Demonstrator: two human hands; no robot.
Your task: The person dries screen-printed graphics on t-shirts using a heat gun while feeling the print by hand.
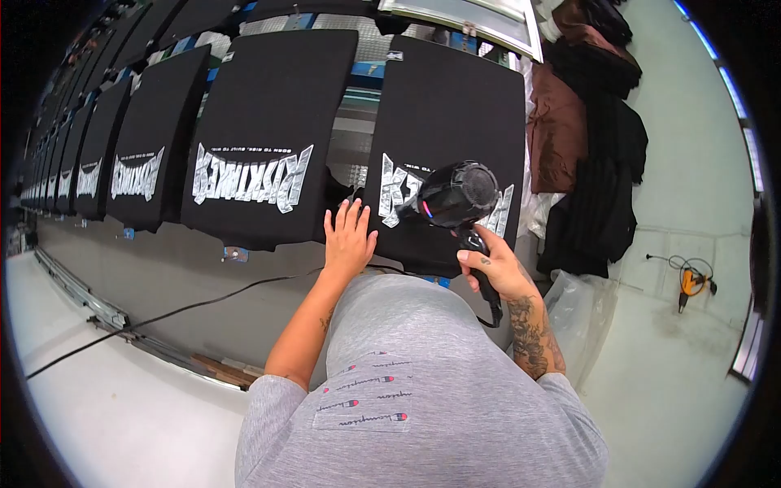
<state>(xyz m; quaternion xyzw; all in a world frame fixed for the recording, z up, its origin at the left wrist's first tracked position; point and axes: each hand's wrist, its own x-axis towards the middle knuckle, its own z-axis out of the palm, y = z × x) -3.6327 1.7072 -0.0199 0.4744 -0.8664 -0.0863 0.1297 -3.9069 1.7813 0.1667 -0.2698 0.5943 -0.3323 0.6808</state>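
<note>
My right hand grips the handle of a black hair dryer, which is held over the white print on the nearest black T-shirt. The dryer's body covers the middle of that print, and its nozzle points left and down toward the lettering. With fingers stretched out, my left hand is at the left edge of the same shirt, beside the gap to the neighbouring printed T-shirt. I cannot tell whether its fingertips press on fabric. The dryer's cord hangs below the handle.
A long row of boards with printed black shirts runs off to the left. A metal-framed screen lies at the top. Piles of black and brown fabric stand on the right. An orange heat gun lies on the floor. A black cable stretches left.
</note>
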